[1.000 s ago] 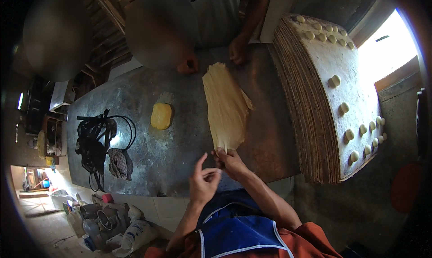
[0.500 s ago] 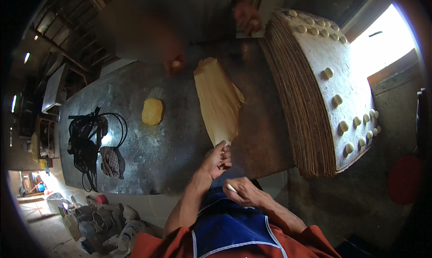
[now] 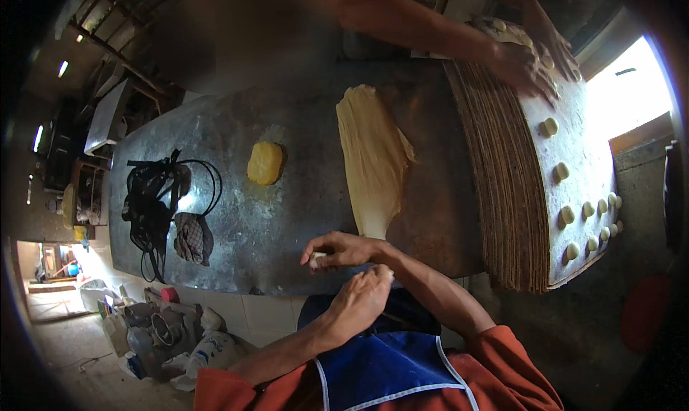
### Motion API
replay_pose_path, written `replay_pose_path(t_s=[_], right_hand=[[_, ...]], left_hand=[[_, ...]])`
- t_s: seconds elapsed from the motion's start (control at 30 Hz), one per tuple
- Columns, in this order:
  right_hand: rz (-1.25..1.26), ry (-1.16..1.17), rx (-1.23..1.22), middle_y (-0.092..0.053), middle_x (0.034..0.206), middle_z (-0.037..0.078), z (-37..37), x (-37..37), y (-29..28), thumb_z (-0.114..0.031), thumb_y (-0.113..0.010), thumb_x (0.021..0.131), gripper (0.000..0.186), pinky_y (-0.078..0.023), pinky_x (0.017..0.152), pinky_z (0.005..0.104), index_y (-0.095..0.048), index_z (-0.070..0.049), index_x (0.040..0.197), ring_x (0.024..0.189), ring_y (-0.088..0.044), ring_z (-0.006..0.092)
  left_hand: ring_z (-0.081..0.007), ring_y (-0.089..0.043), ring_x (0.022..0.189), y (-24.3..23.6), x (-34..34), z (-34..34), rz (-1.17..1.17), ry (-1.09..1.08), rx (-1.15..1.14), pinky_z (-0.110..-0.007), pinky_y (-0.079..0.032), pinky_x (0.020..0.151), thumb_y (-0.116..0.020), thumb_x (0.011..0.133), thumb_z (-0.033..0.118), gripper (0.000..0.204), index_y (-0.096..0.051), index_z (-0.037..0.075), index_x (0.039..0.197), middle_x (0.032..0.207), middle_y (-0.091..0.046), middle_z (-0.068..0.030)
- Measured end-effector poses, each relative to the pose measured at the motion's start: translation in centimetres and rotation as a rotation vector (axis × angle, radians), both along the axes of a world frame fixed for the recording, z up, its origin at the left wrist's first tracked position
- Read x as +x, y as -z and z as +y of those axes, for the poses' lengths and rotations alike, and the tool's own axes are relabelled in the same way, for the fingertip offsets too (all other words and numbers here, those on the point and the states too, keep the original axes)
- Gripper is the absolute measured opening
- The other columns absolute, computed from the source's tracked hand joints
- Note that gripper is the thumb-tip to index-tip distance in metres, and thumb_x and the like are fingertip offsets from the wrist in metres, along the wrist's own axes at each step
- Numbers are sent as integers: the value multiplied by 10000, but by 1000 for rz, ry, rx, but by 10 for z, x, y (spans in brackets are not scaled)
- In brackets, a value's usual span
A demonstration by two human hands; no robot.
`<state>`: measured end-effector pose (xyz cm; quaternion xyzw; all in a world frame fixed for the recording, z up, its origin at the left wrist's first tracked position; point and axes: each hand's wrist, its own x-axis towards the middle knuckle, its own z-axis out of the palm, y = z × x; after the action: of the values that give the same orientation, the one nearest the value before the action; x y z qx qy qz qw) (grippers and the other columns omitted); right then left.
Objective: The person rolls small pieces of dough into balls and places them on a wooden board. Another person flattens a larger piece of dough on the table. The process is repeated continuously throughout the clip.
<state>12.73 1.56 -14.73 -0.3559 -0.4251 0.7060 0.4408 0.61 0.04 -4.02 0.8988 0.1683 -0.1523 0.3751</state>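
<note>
A long, thin sheet of yellowish dough (image 3: 373,160) lies on the metal table, its narrow end running toward me and disappearing behind my right wrist. My right hand (image 3: 348,251) reaches across to the left with curled fingers, pinching a small pale dough piece (image 3: 318,260). Below it, close to the table's front edge, my left hand (image 3: 357,301) is closed, and a bit of pale dough shows at its top. Whether that bit joins the sheet is hidden by my right wrist. A yellow lump (image 3: 265,163), smooth and soft-looking, sits on the table left of the sheet.
Dark straps (image 3: 154,203) and a patterned cloth (image 3: 194,239) lie on the table's left. At right stands a tall stack of brown-edged sheets (image 3: 495,174), topped by several dough balls (image 3: 567,215). Another person's hands (image 3: 527,70) are over its far end. Containers (image 3: 169,328) crowd the floor lower left.
My right hand has swung left and up over my left one, which moved down and slightly right. The other person's hands have shifted right onto the stack. The whole view has moved slightly.
</note>
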Motion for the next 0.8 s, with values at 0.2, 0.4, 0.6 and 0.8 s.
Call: replay_pose_path(t_s=[0.2, 0.4, 0.6, 0.8], right_hand=[[-653, 662, -89, -621, 954, 87, -127, 45, -15, -269, -517, 1077, 268, -463, 844, 408, -608, -36, 981, 934, -601, 267], [-1747, 699, -215, -344, 1521, 246, -228, 25, 43, -258, -624, 974, 494, -300, 1102, 587, -553, -115, 1442, 1380, -367, 455], [-1489, 913, -360, -570, 1276, 263, -117, 49, 50, -275, -730, 894, 462, -351, 1051, 570, -591, -23, 1255, 1261, -486, 443], [-1235, 829, 83, -587, 915, 215, -212, 76, 83, -136, -760, 811, 376, -436, 839, 520, -560, 55, 1065, 918, -573, 404]], left_hand=[[-302, -532, 988, -2, -30, 30, -534, -109, 43, -582, -289, 1125, -450, 971, 129, 248, -607, 81, 785, 926, -541, -87], [-363, -517, 1071, 159, -119, 105, -344, -195, 594, -583, -360, 1035, -686, 935, 122, 416, -475, 29, 1281, 1099, -516, -188], [-352, -516, 927, 189, 7, 73, -627, -659, 481, -460, -441, 887, -691, 949, 124, 401, -428, -17, 1217, 1053, -497, -189], [-329, -523, 899, 174, -60, 98, -588, -372, 385, -442, -444, 809, -651, 953, 31, 315, -361, -11, 1067, 994, -467, -173]])
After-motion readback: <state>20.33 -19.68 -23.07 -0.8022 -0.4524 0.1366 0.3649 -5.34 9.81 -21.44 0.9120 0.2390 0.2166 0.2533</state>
